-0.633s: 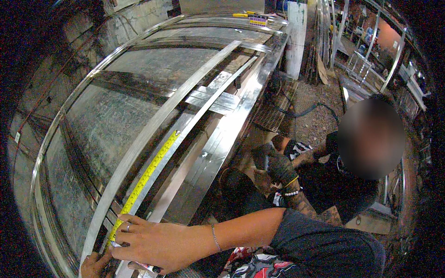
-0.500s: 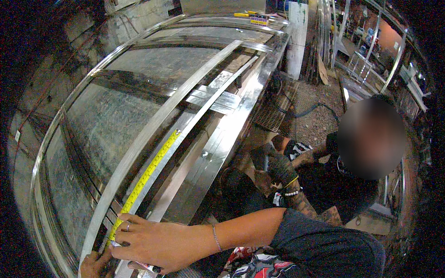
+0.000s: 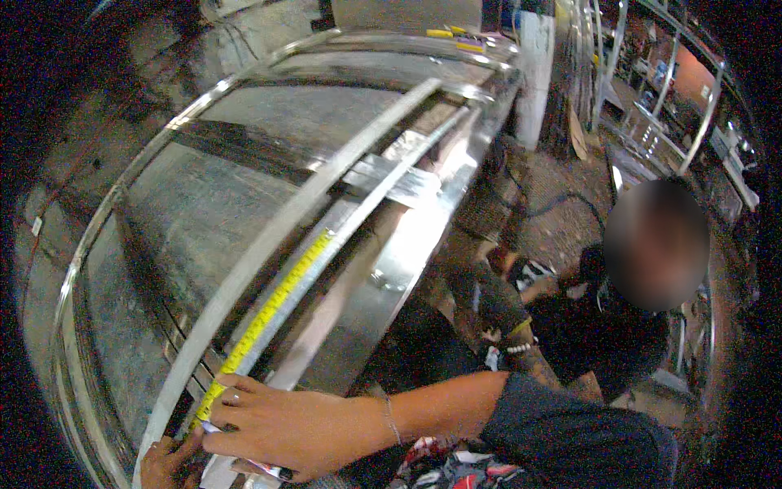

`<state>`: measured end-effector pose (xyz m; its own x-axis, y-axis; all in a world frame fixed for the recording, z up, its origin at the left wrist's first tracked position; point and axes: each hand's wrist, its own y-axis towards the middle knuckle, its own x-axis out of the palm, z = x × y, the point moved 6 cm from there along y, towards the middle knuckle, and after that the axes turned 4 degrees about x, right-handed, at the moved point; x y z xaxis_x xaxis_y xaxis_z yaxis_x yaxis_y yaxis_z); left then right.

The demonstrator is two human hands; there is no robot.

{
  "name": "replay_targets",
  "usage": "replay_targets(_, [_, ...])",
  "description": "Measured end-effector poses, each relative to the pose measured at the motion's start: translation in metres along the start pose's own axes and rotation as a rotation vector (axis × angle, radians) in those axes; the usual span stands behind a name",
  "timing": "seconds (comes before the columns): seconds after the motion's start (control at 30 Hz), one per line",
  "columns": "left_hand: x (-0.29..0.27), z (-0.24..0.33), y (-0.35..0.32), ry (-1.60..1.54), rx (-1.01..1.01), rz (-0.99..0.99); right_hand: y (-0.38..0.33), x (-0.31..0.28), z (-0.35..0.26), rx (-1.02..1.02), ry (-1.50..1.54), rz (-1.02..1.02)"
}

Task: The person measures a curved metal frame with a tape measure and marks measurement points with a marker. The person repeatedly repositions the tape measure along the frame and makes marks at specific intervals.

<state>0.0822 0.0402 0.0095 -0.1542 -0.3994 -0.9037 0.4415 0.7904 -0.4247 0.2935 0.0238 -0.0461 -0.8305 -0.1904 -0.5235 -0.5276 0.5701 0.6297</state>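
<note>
A yellow tape measure lies stretched along a narrow metal bar, its far end partway up the bar. At the lower left, my left hand is curled round the tape's near end; much of it is cut off or hidden. Beside it, my right hand rests over the bar and the tape, fingers bent round a marker pen. One end of the pen points at the tape; the other sticks out below my palm. The tape's case is hidden.
A long flat metal strip runs beside the bar over a large metal frame with dark panels. A co-worker crouches at the right, close to the frame. Yellow-handled tools lie at its far end. A white post stands behind.
The view has shifted slightly, so the frame and the co-worker appear a little farther right, with some blur. Both hands keep their place at the tape's near end.
</note>
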Motion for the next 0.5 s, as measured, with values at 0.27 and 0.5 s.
replay_targets(0.27, [0.012,-0.018,-0.018,0.137,0.155,0.260,0.002,-0.002,-0.014,-0.046,-0.058,-0.027])
replay_targets(0.5, [0.014,-0.016,-0.008,0.106,0.135,0.252,0.000,-0.002,-0.010,-0.015,-0.097,-0.095])
